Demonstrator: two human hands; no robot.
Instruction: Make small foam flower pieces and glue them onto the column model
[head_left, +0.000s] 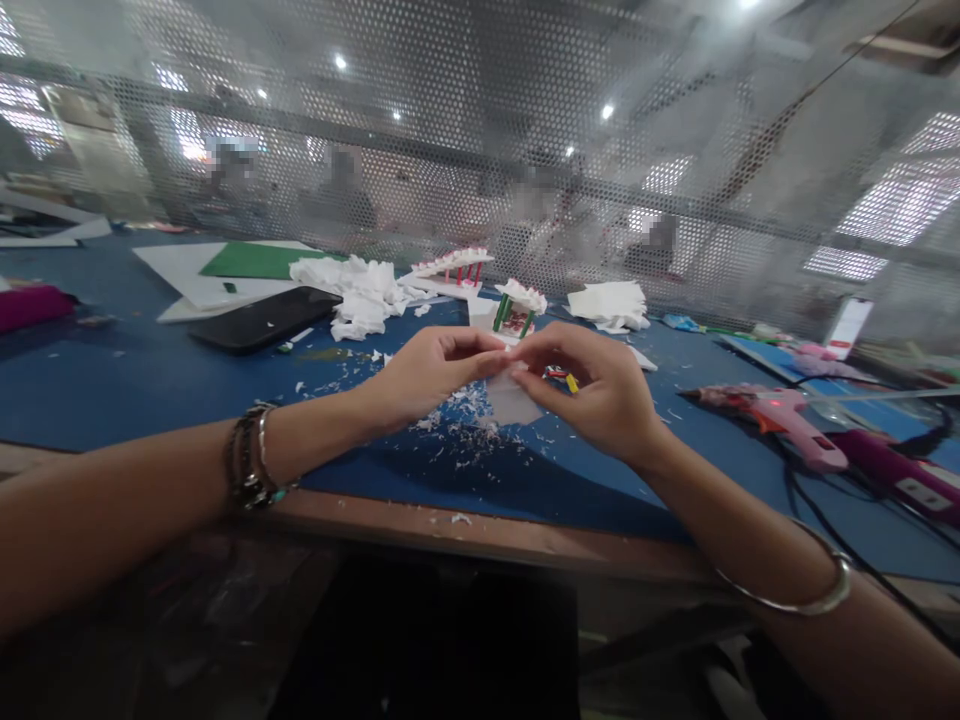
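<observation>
My left hand and my right hand meet above the blue mat, fingertips pinched together on a small piece of white paper that hangs between them. Paper scraps lie scattered on the mat beneath. Just behind my hands stands a small white model on green and red legs. A longer white model on red legs sits further back.
A black phone lies at the left beside a heap of crumpled white paper. Green and white sheets lie behind. A pink glue gun with cables rests at the right. A perforated metal screen backs the table.
</observation>
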